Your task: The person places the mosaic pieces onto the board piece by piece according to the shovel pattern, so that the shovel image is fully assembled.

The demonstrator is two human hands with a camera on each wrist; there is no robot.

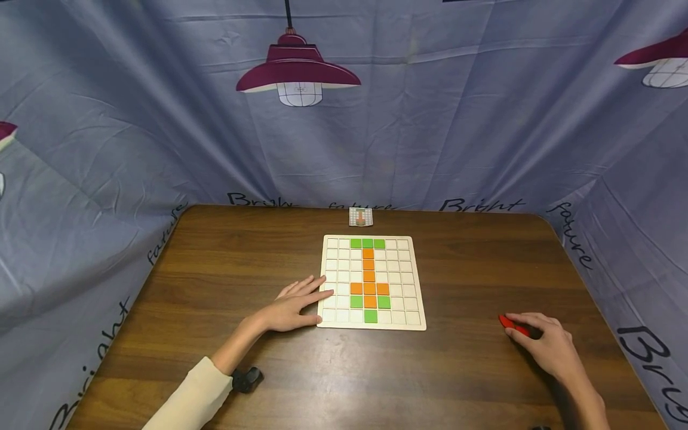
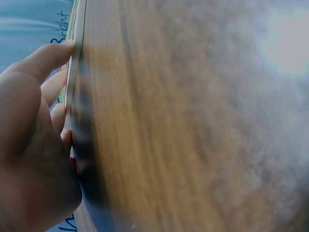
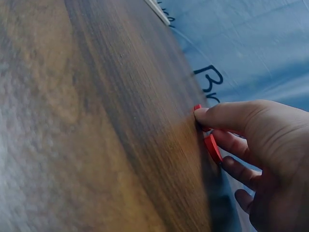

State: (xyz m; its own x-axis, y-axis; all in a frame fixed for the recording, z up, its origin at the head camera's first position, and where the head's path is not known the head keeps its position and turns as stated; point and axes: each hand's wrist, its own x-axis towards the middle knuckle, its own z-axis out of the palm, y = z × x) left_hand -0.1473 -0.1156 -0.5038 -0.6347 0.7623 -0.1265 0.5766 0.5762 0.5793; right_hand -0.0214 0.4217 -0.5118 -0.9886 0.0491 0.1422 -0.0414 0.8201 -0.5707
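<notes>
A square white grid board (image 1: 405, 280) lies on the table, with green tiles (image 1: 368, 243) and orange tiles (image 1: 368, 265) forming an upright figure down its middle columns. My left hand (image 1: 290, 307) rests at the board's left edge, fingers spread and reaching over the rim, thumb at the lower left corner. Well to the right of the board, my right hand (image 1: 548, 343) pinches a small red piece (image 1: 505, 321) between thumb and fingers, low over the table. A second red piece (image 3: 212, 149) shows beneath the fingers in the right wrist view.
Behind the board lies a small card (image 1: 361, 217) printed with a grid pattern. A black object (image 1: 247, 380) sits by the left sleeve. The wooden table (image 1: 457, 382) is bordered by a blue-grey curtain (image 1: 387, 143) at the back and sides.
</notes>
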